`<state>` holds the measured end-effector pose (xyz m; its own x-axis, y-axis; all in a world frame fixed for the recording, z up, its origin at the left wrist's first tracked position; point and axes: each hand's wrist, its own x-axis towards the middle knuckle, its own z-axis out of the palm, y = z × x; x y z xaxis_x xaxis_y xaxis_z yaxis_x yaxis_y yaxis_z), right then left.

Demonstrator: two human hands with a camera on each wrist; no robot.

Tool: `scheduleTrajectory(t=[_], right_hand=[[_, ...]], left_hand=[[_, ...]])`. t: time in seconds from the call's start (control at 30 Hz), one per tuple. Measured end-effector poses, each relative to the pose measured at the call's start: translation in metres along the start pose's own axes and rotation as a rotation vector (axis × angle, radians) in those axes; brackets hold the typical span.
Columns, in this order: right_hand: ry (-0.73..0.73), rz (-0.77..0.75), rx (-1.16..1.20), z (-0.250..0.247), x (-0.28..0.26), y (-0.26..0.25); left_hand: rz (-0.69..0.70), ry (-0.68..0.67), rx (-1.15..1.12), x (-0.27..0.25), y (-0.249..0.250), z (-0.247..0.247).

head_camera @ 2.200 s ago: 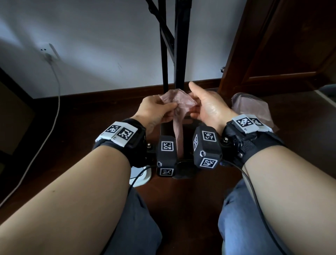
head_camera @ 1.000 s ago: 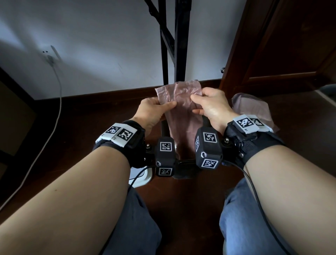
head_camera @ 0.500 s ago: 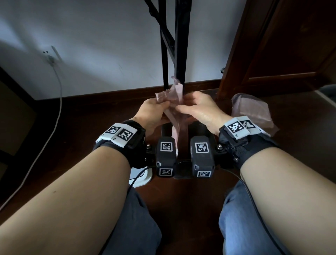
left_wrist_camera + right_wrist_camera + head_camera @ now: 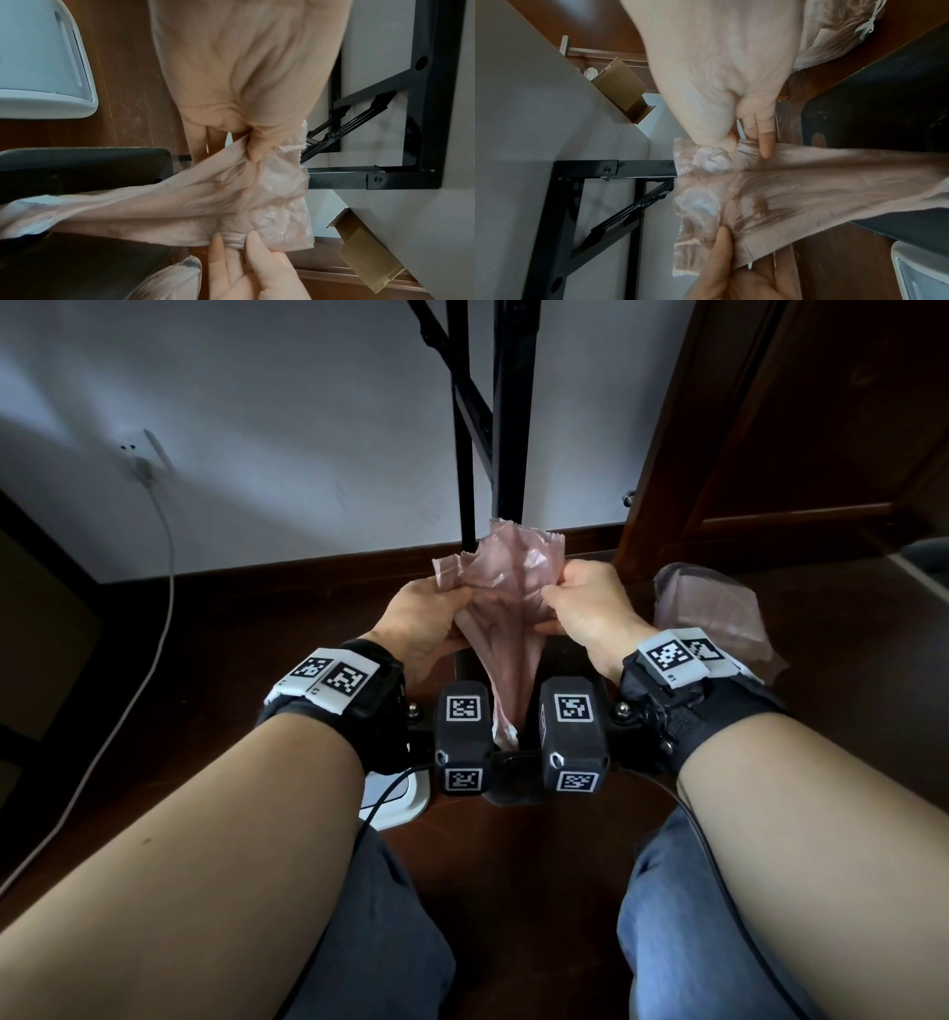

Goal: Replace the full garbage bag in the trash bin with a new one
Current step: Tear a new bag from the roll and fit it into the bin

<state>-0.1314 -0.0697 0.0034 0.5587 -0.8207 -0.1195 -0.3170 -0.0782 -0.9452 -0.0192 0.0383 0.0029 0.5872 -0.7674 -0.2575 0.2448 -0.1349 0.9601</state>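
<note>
The left hand (image 4: pixel 421 618) and the right hand (image 4: pixel 590 608) each pinch one side of the new garbage bag (image 4: pixel 506 598), a thin pinkish film held up between them just above the dark trash bin (image 4: pixel 565 660). The grip sits near the bag's top edge, thumbs on the near layer and fingers behind, which looks like an attempt to rub the two layers apart and find the mouth; the lower part hangs in a narrow, gathered tail down toward the bin, so it is not yet opened out. Holding it directly over the bin means it can drop straight in once spread.

The full garbage bag (image 4: pixel 714 608) lies on the floor (image 4: pixel 847 660) to the right, tied off and out of the way.

The only markings are the black-and-white square codes on the wrist bands (image 4: pixel 334 680); small lettering under them is probably an L and an R, but it is too fine to be sure. The bag shows no print.
</note>
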Motion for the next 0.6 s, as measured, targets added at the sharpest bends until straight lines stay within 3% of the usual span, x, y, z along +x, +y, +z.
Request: scheduleTrajectory(t=[0.37, 0.6], right_hand=[[0.331, -0.025, -0.085, -0.005, 0.017, 0.010], [0.451, -0.113, -0.133, -0.011, 0.014, 0.008]], left_hand=[[0.068, 0.298, 0.050, 0.007, -0.002, -0.013], [0.106, 0.331, 0.057, 0.008, -0.002, -0.016]])
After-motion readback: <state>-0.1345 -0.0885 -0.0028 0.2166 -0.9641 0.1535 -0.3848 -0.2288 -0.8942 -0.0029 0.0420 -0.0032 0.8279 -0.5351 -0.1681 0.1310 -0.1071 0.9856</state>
